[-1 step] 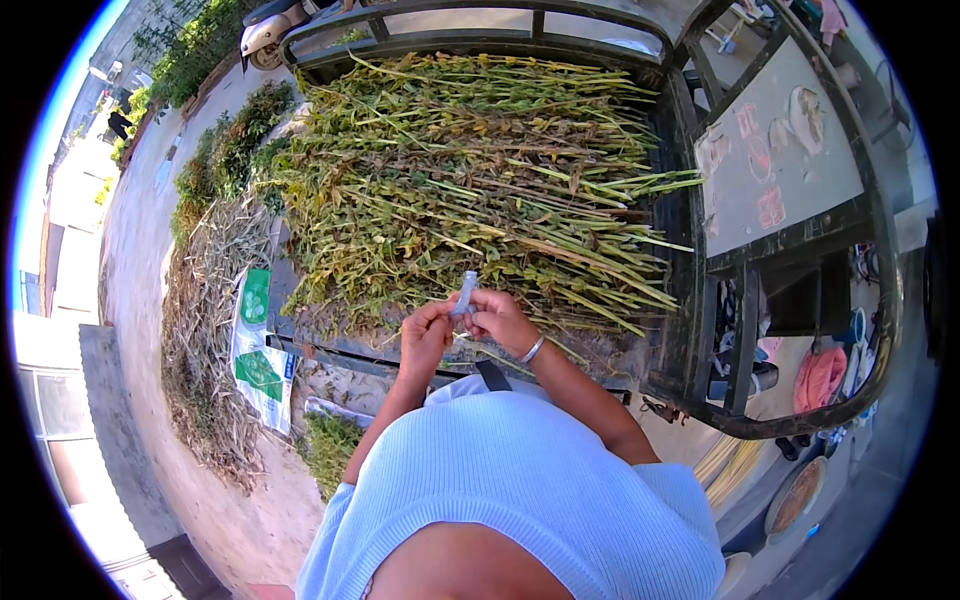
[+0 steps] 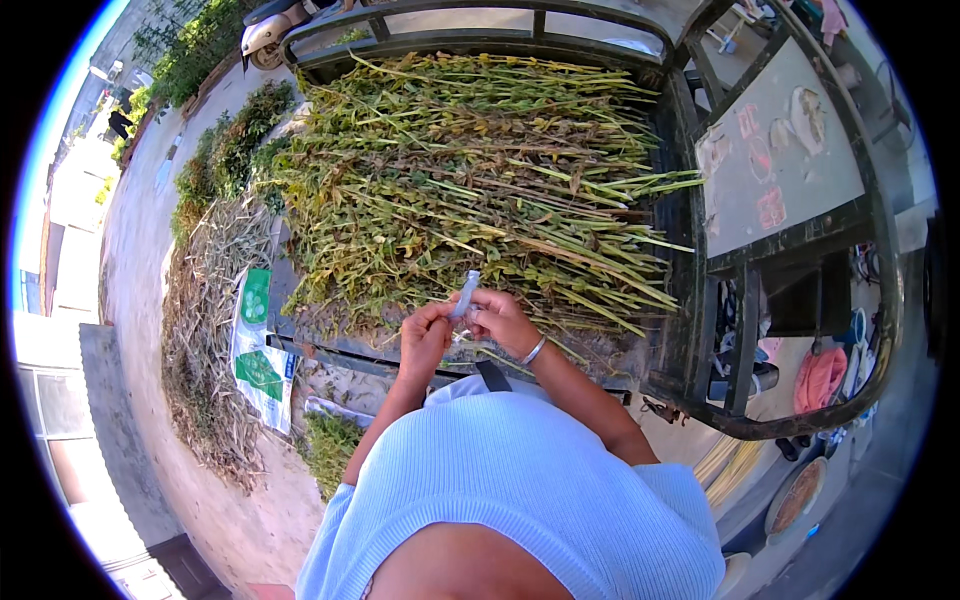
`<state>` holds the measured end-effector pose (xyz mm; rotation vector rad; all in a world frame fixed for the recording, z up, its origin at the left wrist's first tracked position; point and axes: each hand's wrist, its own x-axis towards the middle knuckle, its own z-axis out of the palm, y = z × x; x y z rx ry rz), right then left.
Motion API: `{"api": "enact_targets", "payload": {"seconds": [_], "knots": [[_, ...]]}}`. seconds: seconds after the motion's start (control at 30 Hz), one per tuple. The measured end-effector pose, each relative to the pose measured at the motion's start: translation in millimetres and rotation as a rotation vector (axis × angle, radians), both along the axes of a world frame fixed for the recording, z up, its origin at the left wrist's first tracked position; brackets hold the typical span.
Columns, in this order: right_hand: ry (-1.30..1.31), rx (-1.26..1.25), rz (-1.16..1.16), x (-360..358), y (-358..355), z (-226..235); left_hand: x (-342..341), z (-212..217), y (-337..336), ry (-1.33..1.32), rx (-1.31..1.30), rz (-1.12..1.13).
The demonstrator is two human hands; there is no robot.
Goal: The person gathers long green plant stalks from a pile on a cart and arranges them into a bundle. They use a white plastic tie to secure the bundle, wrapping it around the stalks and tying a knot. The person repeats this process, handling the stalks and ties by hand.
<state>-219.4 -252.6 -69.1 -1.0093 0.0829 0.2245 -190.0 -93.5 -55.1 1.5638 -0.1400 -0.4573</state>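
Observation:
My left hand (image 2: 427, 332) and my right hand (image 2: 502, 322) meet in front of my chest, fingers closed. Between them is a narrow, pale bluish-white strip (image 2: 466, 291), its upper end standing above the fingertips. Whether it is cloth or plastic, I cannot tell. A silvery bracelet (image 2: 535, 350) circles my right wrist. Just beyond both hands, cut leafy plants (image 2: 450, 190) with long green and yellow stalks lie in a thick layer on a dark metal cart bed (image 2: 345, 352). Most of their bare stalk ends point right.
Dark rails (image 2: 500, 40) edge the cart at the back, and a framed grey panel (image 2: 780, 145) rises at its right. A white-and-green sack (image 2: 256, 370) and a heap of dry stalks (image 2: 205, 350) lie to the left. Farther right, a round basket (image 2: 797, 497) rests near the ground.

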Motion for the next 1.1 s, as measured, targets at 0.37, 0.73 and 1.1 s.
{"api": "enact_targets", "payload": {"seconds": [0.37,0.73,1.1], "knots": [[-0.113,0.059,-0.049,-10,8,13,3,17,9,0.671,-0.391,-0.137],[-0.051,-0.084,-0.29,-12,19,12,3,32,-1,0.257,-0.109,0.161],[-0.035,-0.414,-0.267,10,7,4,-2,29,4,-0.394,0.185,0.007]]}}
